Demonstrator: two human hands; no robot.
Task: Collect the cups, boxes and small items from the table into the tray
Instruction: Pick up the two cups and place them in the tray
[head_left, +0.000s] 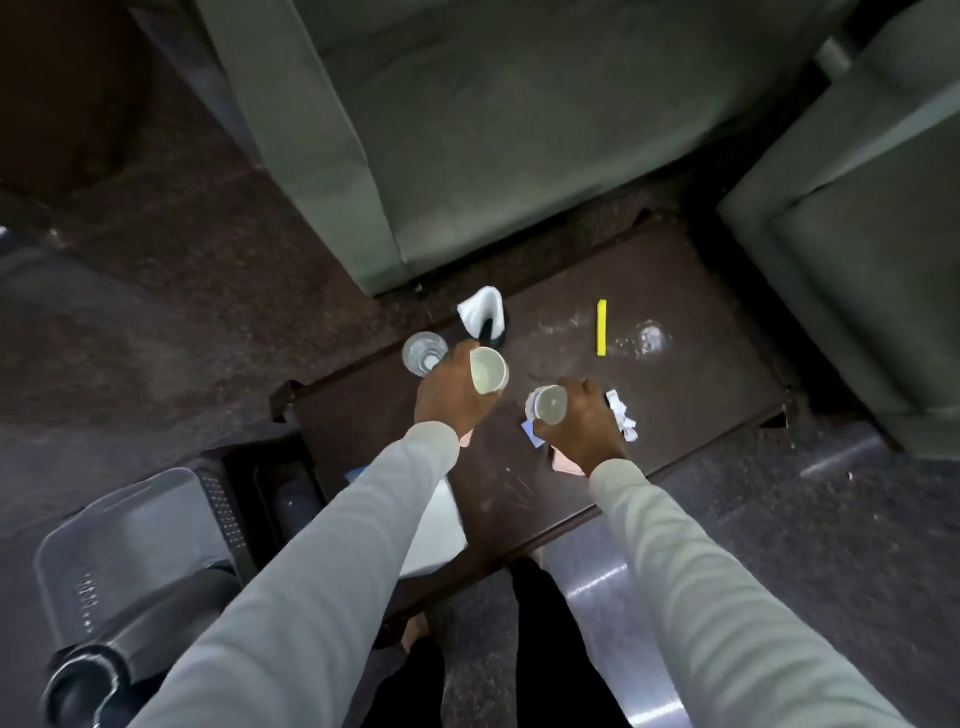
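Note:
My left hand (445, 395) grips a white paper cup (489, 370) above the dark brown table (675, 395), its mouth tipped toward me. My right hand (584, 423) holds a second pale cup (549, 405) lying on its side, just over the tabletop. A clear glass (423, 352) stands at the table's far left corner, beside my left hand. Behind it stands a white folded napkin in a dark holder (483, 314). A yellow strip (601, 327) lies further right. Crumpled white paper (623, 415) lies by my right hand. The grey plastic tray (135, 540) sits low at the left.
A grey-green sofa (467, 130) stands behind the table and an armchair (857, 234) at the right. A white sheet or box (436, 530) lies under my left forearm on the table's near left. A dark cylinder (88, 680) lies in front of the tray. Wet marks (647, 338) shine near the yellow strip.

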